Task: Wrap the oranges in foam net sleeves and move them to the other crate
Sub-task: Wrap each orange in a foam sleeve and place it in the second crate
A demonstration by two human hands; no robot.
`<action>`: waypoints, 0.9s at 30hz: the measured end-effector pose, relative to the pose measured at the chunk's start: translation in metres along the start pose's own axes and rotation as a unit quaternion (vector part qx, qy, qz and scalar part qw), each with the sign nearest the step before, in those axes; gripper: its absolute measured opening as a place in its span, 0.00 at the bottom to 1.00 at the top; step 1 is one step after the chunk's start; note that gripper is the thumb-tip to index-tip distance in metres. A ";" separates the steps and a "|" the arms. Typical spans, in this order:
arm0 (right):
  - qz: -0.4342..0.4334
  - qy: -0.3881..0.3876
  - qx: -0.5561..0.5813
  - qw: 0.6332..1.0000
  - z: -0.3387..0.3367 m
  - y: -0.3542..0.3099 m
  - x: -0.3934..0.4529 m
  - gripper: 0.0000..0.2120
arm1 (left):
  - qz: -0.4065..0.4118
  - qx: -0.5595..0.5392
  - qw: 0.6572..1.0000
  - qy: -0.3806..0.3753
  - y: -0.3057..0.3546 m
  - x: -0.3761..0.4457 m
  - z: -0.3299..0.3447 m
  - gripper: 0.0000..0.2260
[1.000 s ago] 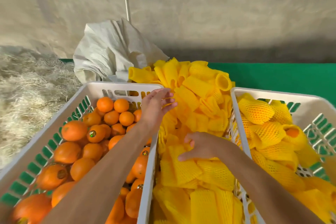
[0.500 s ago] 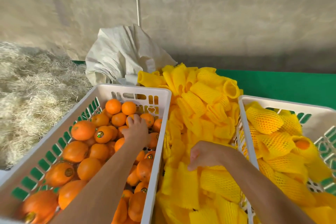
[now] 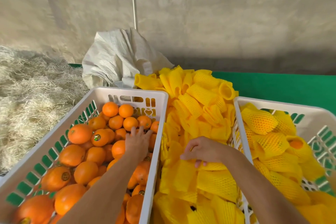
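Reaching down into the left crate [image 3: 160, 100], the left hand [image 3: 138, 142] lies with spread, fairly straight fingers over an orange [image 3: 119, 148] and its neighbours near the crate's far right side; it touches the fruit but has not closed round any. The right hand [image 3: 201, 150] curls its fingers onto a flat foam sleeve [image 3: 216, 182] in the sleeve pile [image 3: 196, 100] between the two crates, and it looks to be pinching the sleeve's top edge, though the thumb side is hidden, so I judge rather than see that hold.

An orange of this kind should be firm, round and moderately heavy, with a waxy, slightly slick peel; it is best cupped from above with the fingers wrapped past its widest part. Being heaped, its neighbours may roll when one is lifted. A sleeve is very light, soft and springy, and will collapse flat unless opened, so it wants holding at one open end, stretched wide for the fruit to slide in.

Some oranges carry small round stickers. Sleeves are bright yellow, diamond-meshed tubes, some rolled open, others pressed flat. Both crates are white plastic with slotted walls, green showing through. Wrapped fruit [image 3: 272, 143] fills the right crate [image 3: 269, 102]. Beyond lie a crumpled woven sack [image 3: 118, 60], pale straw [image 3: 31, 92], a green surface [image 3: 281, 83] and a rough concrete wall [image 3: 218, 23].
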State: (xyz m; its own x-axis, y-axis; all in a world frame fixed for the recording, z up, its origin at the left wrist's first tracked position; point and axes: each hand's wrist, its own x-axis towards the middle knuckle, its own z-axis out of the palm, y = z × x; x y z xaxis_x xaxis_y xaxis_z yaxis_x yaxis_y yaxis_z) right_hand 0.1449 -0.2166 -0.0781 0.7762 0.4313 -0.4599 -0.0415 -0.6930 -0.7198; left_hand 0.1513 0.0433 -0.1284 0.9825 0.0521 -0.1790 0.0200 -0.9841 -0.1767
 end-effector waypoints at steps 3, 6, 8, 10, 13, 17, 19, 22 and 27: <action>0.036 -0.062 -0.016 0.997 0.001 -0.003 -0.004 0.22 | 0.029 -0.013 0.999 0.010 -0.008 0.009 0.003 0.28; 0.074 -0.116 -0.025 0.990 0.006 -0.005 -0.008 0.28 | 0.041 -0.024 0.999 0.021 -0.009 0.014 0.007 0.30; 0.070 -0.105 -0.032 0.991 0.007 -0.005 -0.011 0.26 | 0.031 -0.042 0.998 0.019 -0.011 0.015 0.006 0.30; 0.040 -0.048 -0.010 0.998 0.006 -0.006 -0.011 0.23 | 0.016 -0.078 0.997 0.024 -0.012 0.017 0.001 0.31; -0.026 0.095 0.114 0.989 -0.002 -0.012 -0.008 0.17 | -0.011 -0.187 0.979 0.081 -0.013 0.019 -0.017 0.30; -0.066 0.330 0.165 0.927 -0.021 -0.015 -0.005 0.09 | -0.080 -0.192 0.961 0.183 -0.015 0.016 -0.052 0.39; -0.058 0.389 0.185 0.901 -0.029 -0.013 -0.004 0.10 | -0.101 -0.195 0.950 0.222 -0.016 0.011 -0.066 0.41; -0.087 0.408 0.248 0.874 -0.032 -0.014 -0.002 0.08 | -0.081 -0.278 0.907 0.306 -0.006 0.002 -0.088 0.32; -0.152 0.402 0.281 0.858 -0.030 -0.020 -0.002 0.07 | 0.055 -0.486 0.807 0.331 0.037 -0.015 -0.106 0.27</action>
State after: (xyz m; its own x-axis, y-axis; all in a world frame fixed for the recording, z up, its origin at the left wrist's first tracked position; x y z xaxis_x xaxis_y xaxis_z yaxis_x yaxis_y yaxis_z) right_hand 0.1633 -0.2206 -0.0474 0.9788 -0.1510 0.1386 0.1188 -0.1329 -0.9840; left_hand 0.1574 -0.0114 -0.0299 0.8651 0.1706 0.4716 -0.2544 -0.6612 0.7058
